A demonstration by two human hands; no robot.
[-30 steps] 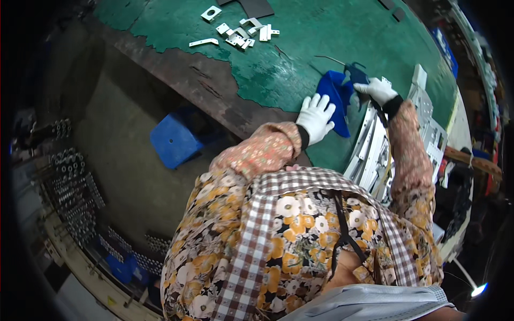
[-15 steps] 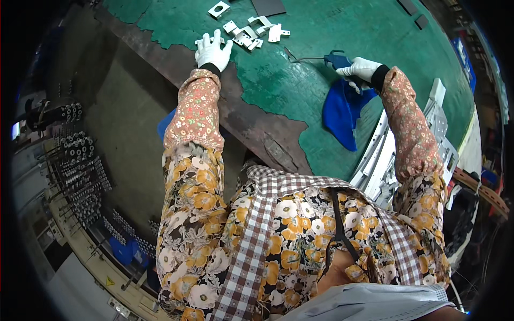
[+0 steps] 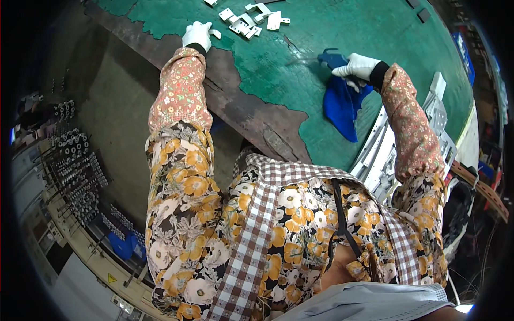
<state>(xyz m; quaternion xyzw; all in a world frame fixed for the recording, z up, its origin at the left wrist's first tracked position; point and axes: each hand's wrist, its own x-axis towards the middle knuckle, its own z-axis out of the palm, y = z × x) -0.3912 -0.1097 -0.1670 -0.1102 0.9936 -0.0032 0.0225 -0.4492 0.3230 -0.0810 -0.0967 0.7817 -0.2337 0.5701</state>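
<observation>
My left hand (image 3: pixel 198 36), in a white glove, is at the far left edge of the green work mat (image 3: pixel 278 80). Its fingers are curled with the thumb out to the right; what they hold, if anything, is hidden. Just right of it lie several small silver metal brackets (image 3: pixel 243 24) in a loose cluster. My right hand (image 3: pixel 361 68), gloved too, is closed around a dark blue air blow gun (image 3: pixel 327 58). The gun's thin nozzle points left and looks blurred. Below that hand, a blue cloth (image 3: pixel 341 109) lies on the mat.
Long silver metal strips (image 3: pixel 383 144) are piled by my right forearm. The mat's torn edge exposes a dark worn tabletop (image 3: pixel 257 123). Small dark blocks (image 3: pixel 423 15) lie at the far right. Racks of small round parts (image 3: pixel 75 155) stand at the left, beyond the floor.
My left hand has gone from spread fingers over a small metal piece to curled fingers, shifting slightly left. My right hand keeps its grip on the blow gun. The whole view has shifted a little.
</observation>
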